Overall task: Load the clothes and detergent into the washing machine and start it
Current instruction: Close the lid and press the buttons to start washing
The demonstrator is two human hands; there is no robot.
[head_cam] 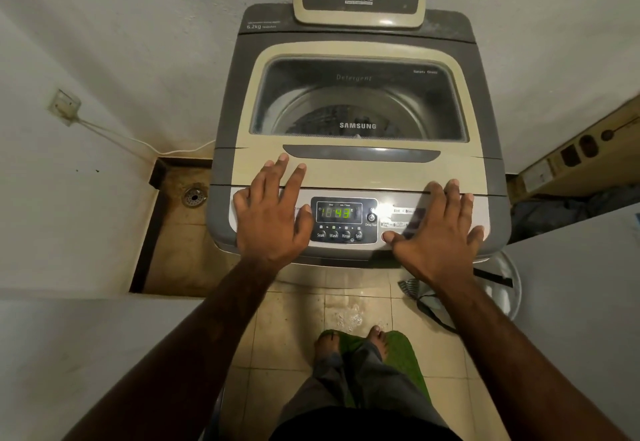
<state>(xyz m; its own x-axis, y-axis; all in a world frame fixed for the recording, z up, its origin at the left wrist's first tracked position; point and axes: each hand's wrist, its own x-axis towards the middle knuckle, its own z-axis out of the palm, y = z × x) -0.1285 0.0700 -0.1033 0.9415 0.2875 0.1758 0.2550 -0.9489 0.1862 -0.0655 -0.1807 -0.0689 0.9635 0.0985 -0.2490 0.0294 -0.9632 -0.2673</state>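
Two hands flat and splayed, gripping nothing — left hand (270, 213) at nine o'clock of the lit display (338, 212), right hand (438, 229) at three, thumb nearest the panel buttons. Washing machine (356, 170) lid (356, 101) closed at twelve, its long edge running nine-to-three.

The washing machine (356, 170) reads "DIGITAL" on its back panel (359, 5) and "6.2kg" at the back left corner; the lid window (358, 101) shows "Detergent", "Safety Glass" and "SAMSUNG". The display (338, 212) near the front edge glows "43"; below it stand "Soak", "Wash", "Rinse", "Spin", beside it "Delay Start".

Dim warm light, fisheye-bent edges
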